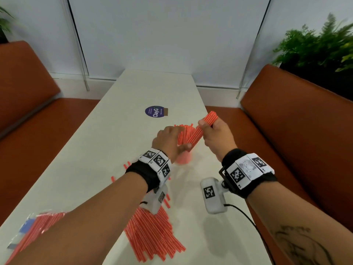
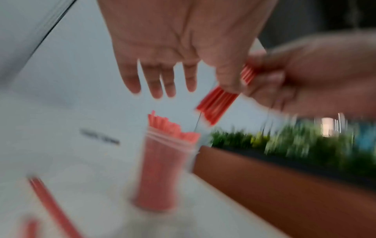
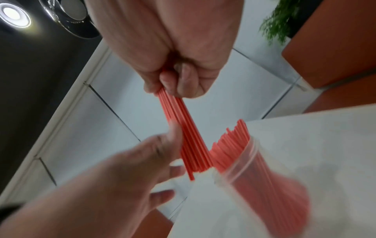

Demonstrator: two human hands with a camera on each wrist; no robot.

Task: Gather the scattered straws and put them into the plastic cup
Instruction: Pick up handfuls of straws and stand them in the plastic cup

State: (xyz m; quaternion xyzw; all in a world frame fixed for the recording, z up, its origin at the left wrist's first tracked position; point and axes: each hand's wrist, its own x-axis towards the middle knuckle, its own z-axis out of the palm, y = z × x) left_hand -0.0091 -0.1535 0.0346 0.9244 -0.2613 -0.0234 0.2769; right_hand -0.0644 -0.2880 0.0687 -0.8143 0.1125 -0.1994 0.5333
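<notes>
A clear plastic cup (image 1: pixel 183 158) stands mid-table, holding several red straws (image 1: pixel 183 133). My right hand (image 1: pixel 214 133) grips a bundle of red straws (image 1: pixel 207 122), tilted, with its lower end just above the cup's mouth. In the right wrist view the bundle (image 3: pixel 184 128) hangs from the right hand (image 3: pixel 173 61) beside the cup (image 3: pixel 254 170). My left hand (image 1: pixel 169 139) hovers over the cup, fingers straight and spread (image 2: pixel 162 80), its thumb against the bundle (image 2: pixel 216 105). The left wrist view is blurred and shows the cup (image 2: pixel 162 169) below the palm.
A pile of loose red straws (image 1: pixel 152 234) lies near the table's front edge under my left forearm. A clear bag with more straws (image 1: pixel 36 224) sits front left. A blue round sticker (image 1: pixel 155 111) marks the table (image 1: pixel 107 142). Orange benches (image 1: pixel 298 119) flank both sides.
</notes>
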